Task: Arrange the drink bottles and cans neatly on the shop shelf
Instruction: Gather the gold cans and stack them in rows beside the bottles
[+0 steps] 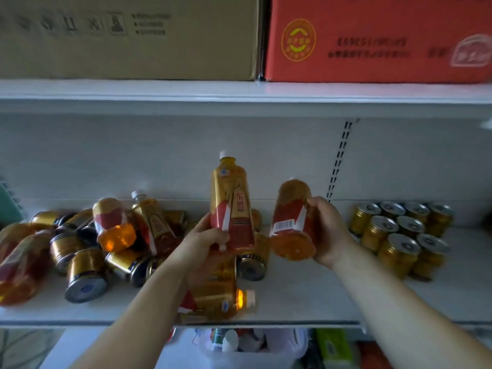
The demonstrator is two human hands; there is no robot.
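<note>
Curled round the foot of an upright bottle (230,198), the left hand (207,235) holds it above the middle of the shelf (306,296). The right hand (328,230) clasps a tilted bottle (292,219) beside it. Both are likely bound for rows like the standing cans (399,235) at the right end. A toppled heap (87,249) fills the left end. The left forearm half hides a lying bottle (226,299) at the front edge.

- The place is a shop: a white metal shelf (306,296) with a slotted upright strip (339,161) in the back wall.
- Many identical gold cans (399,235) stand in rows, and identical orange drink bottles (114,225) lie in a heap.
- A brown carton (127,35) and a red carton (372,38) sit on the board above.
</note>
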